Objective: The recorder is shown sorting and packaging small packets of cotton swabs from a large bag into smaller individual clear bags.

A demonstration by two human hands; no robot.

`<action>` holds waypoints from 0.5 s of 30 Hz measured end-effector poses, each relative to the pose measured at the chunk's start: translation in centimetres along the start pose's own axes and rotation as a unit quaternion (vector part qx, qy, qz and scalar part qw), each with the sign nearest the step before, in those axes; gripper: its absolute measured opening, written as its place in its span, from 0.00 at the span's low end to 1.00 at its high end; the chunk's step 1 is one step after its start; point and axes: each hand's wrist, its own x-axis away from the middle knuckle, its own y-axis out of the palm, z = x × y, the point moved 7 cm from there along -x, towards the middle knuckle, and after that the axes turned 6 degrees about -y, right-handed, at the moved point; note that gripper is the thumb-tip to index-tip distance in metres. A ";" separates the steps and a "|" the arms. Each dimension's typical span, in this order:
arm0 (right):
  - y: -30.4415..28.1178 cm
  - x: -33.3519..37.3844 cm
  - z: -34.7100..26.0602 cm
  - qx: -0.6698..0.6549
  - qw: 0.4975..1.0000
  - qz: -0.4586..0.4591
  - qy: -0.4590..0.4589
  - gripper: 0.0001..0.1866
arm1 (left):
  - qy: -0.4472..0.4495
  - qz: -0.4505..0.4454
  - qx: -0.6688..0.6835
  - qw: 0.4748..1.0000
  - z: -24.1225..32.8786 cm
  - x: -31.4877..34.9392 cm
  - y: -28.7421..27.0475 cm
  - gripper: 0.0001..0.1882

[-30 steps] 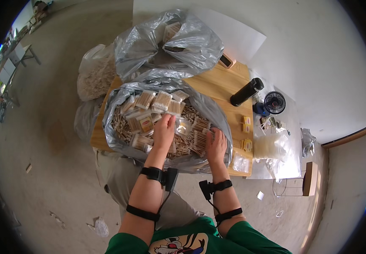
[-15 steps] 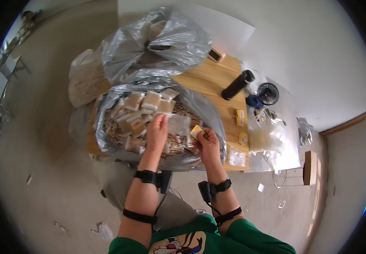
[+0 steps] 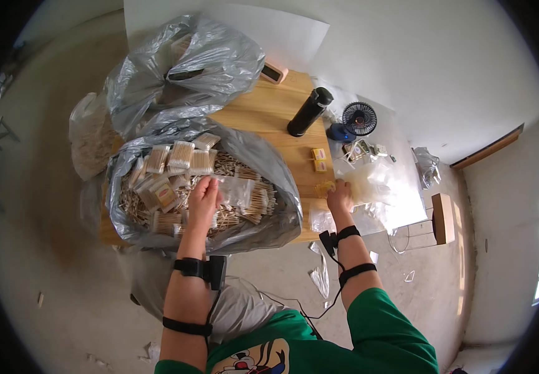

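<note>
My left hand [image 3: 203, 201] is closed on a small clear plastic bag [image 3: 235, 191]. It holds the bag above a heap of loose cotton swabs [image 3: 258, 206] in a large grey plastic sack [image 3: 287, 181]. Filled swab packets [image 3: 181, 154] lie on the left of the heap, and one packet [image 3: 165, 194] shows a yellow and red label. At the table's right edge, the fingers of my right hand [image 3: 341, 198] are pinched at small yellow cards [image 3: 325, 188]. How many cards they hold is hidden.
A second grey sack [image 3: 185, 68] stands behind. On the wooden table [image 3: 263, 115] are a black flask [image 3: 310, 112], a pink-framed device [image 3: 274, 72] and two yellow card stacks [image 3: 318, 159]. To the right are a small fan [image 3: 359, 118] and clear bags [image 3: 372, 184].
My right hand has moved right, from above the swab heap to the yellow cards at the table edge. My left hand still holds the clear bag. The whole view has shifted right.
</note>
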 end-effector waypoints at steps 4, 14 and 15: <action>-6.1 2.1 -8.4 -0.115 0.985 0.093 -0.087 0.12 | -0.007 -0.070 0.043 0.997 -0.3 0.3 2.9 0.11; -4.2 10.4 -15.6 -0.563 0.819 -0.106 0.037 0.14 | -0.025 -0.162 -0.112 0.980 -0.7 2.0 5.5 0.10; -4.6 9.9 -13.7 -0.565 0.817 -0.083 0.072 0.12 | 0.034 -0.116 -0.146 0.982 0.1 1.7 4.6 0.10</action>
